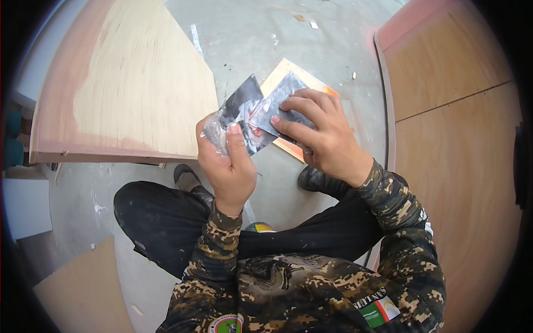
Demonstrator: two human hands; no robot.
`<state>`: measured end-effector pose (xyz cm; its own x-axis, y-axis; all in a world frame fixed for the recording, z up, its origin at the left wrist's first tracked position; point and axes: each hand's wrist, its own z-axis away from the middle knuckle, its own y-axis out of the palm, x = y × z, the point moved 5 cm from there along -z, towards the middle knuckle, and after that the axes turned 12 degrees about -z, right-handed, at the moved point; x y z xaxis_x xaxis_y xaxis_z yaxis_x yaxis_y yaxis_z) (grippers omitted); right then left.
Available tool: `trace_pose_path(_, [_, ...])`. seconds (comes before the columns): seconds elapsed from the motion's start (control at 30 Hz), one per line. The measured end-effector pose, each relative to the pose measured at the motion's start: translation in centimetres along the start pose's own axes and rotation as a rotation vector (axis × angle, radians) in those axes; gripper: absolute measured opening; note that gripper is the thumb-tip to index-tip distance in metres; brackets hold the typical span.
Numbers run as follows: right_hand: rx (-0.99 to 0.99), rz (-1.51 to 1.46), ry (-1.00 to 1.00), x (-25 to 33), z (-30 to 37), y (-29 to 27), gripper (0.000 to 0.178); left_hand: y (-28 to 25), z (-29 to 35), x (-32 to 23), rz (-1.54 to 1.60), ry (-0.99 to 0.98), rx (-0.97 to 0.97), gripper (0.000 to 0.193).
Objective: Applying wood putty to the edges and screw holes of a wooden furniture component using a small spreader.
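My left hand (226,161) is closed around a dark, shiny flat piece (244,102), its thumb on top. Crumpled clear film or a glossy coating shows near that thumb. In my right hand (327,130) is a flat grey rectangular piece (283,100), with fingers spread over its upper face. The grey piece meets the dark piece, and its near left corner lies over it. Red streaks (256,131) and a pale smear show where the two pieces meet. I cannot tell what exactly either piece is.
Behind my hands lies a pale wooden board (286,65) with orange on its edge. A large plywood panel (144,72) stands at left, a brown wooden panel (449,166) at right. Small scraps (314,25) dot the grey floor (244,33). A brown sheet (83,288) lies lower left.
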<state>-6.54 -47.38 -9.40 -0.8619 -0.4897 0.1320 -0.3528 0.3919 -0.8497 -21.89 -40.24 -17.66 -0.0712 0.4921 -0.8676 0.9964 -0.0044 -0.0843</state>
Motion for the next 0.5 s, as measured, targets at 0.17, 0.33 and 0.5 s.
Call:
trace_pose_path(0.17, [-0.071,-0.341,0.109,-0.6,1.1,1.3,0.044,0.8,0.2,1.7,0.471,-0.384,0.030,0.025])
trace_pose_path(0.33, [-0.087,-0.336,0.096,-3.2,1.9,3.0,0.045,1.1,0.3,2.7,0.860,-0.545,0.011,0.032])
trace_pose_path(0.5, [-0.346,-1.079,0.779,-6.6,3.6,2.1,0.024,-1.3,-0.1,3.3,0.501,-0.360,-0.226,0.033])
